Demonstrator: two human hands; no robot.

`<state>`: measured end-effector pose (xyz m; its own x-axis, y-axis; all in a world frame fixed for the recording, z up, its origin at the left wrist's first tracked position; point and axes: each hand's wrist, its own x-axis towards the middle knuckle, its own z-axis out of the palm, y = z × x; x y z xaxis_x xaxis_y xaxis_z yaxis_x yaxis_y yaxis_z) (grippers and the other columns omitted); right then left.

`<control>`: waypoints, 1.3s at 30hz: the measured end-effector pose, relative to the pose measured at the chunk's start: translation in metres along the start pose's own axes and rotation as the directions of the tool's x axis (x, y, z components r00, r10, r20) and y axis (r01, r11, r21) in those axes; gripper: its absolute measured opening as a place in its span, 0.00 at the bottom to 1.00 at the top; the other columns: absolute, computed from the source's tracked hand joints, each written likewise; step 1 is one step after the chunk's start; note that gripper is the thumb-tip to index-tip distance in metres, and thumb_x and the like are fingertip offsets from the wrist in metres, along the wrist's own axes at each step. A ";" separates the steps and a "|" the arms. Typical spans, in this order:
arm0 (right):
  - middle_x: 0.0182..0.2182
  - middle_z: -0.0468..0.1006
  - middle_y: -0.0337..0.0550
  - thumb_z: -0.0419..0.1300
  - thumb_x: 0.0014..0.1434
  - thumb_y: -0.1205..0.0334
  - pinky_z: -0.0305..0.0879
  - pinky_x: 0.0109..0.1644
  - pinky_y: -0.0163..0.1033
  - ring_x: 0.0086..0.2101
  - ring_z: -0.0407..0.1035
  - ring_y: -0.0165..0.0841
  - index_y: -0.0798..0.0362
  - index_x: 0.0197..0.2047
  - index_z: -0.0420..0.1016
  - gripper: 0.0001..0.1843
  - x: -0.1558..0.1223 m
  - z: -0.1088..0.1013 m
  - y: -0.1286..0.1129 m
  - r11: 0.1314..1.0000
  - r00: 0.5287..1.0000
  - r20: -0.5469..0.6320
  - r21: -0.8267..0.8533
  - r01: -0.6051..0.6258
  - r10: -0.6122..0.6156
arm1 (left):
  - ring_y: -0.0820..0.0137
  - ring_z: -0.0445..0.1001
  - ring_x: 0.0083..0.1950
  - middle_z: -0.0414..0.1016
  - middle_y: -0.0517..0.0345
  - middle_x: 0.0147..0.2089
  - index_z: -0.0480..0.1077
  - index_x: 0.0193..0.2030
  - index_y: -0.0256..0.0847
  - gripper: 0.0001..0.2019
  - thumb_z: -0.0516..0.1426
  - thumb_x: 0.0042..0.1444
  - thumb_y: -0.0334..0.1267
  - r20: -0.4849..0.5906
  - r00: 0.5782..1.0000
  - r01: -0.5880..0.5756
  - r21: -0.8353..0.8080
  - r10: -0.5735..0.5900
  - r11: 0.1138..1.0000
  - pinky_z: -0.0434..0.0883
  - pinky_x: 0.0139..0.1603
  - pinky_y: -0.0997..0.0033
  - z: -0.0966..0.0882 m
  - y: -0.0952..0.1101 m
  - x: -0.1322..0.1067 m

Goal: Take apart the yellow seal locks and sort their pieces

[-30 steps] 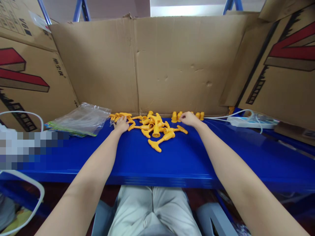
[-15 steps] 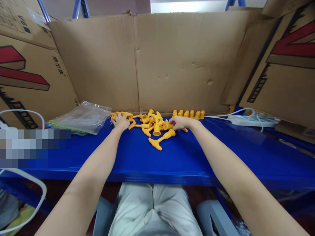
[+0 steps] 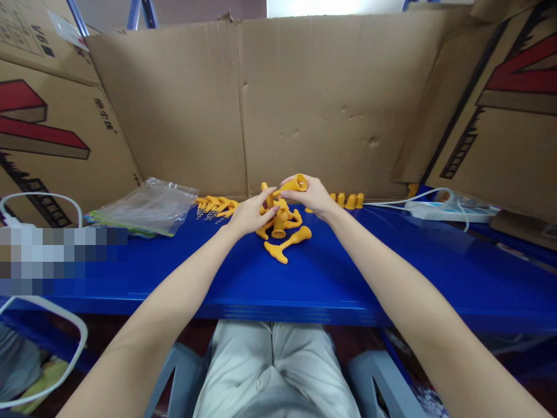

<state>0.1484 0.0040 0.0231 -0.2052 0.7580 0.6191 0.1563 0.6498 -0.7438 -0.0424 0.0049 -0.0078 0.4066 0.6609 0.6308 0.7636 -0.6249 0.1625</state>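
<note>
Lifted: right hand (image 3: 314,197) clamped on yellow part (image 3: 297,183); left hand (image 3: 249,213) grip unclear; blue table (image 3: 331,273), cardboard walls (image 3: 304,104).

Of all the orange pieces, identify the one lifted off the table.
The funnel-ended piece in the right hand, above the pile; the rest sit on the table.

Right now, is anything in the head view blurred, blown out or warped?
Head view: the right hand, the yellow part it holds and the left hand are sharp; a pixelated patch masks things at left; the strip above the cardboard wall is blown out; the blue table edge bows from the wide lens.
</note>
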 end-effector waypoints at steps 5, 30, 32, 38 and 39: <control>0.34 0.79 0.43 0.70 0.41 0.53 0.71 0.45 0.44 0.36 0.74 0.35 0.53 0.39 0.71 0.23 -0.003 0.005 0.001 0.971 0.993 0.099 0.223 -0.082 0.061 | 0.67 0.74 0.38 0.75 0.53 0.43 0.66 0.56 0.44 0.17 0.50 0.61 0.41 -0.071 0.997 0.043 0.017 -0.042 0.999 0.68 0.41 0.68 0.001 -0.002 0.001; 0.44 0.76 0.49 0.53 0.59 0.67 0.53 0.46 0.44 0.46 0.66 0.41 0.53 0.45 0.72 0.11 -0.007 0.001 0.004 0.442 0.952 0.304 -0.849 0.289 -0.037 | 0.69 0.74 0.37 0.77 0.57 0.38 0.72 0.47 0.41 0.14 0.55 0.53 0.34 -0.022 0.991 0.131 -0.101 -0.134 0.986 0.70 0.43 0.68 -0.001 -0.008 0.007; 0.42 0.75 0.50 0.50 0.59 0.71 0.49 0.45 0.44 0.45 0.64 0.41 0.53 0.43 0.70 0.12 -0.011 0.003 -0.003 0.311 0.936 0.337 -0.882 0.353 -0.106 | 0.72 0.70 0.26 0.72 0.61 0.26 0.73 0.45 0.39 0.12 0.56 0.54 0.36 0.100 0.960 0.278 -0.226 -0.261 0.934 0.69 0.32 0.71 -0.002 -0.003 0.008; 0.44 0.74 0.51 0.48 0.60 0.73 0.46 0.45 0.44 0.44 0.64 0.41 0.55 0.46 0.68 0.14 -0.014 0.005 -0.006 0.170 0.921 0.354 -0.909 0.380 -0.165 | 0.78 0.57 0.15 0.60 0.66 0.16 0.74 0.41 0.37 0.12 0.56 0.54 0.40 0.301 0.884 0.455 -0.376 -0.358 0.807 0.58 0.18 0.75 -0.005 0.001 0.007; 0.44 0.75 0.52 0.49 0.61 0.71 0.46 0.46 0.44 0.44 0.64 0.41 0.56 0.47 0.68 0.13 -0.013 0.005 -0.004 0.193 0.923 0.354 -0.905 0.378 -0.148 | 0.77 0.57 0.16 0.60 0.66 0.17 0.75 0.40 0.38 0.12 0.57 0.52 0.41 0.252 0.898 0.431 -0.341 -0.360 0.836 0.58 0.19 0.75 -0.004 -0.001 0.007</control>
<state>0.1458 -0.0086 0.0165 -0.5548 0.5838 0.5927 0.8273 0.4629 0.3183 -0.0425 0.0085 -0.0002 0.2168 0.9235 0.3166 0.6421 -0.3791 0.6663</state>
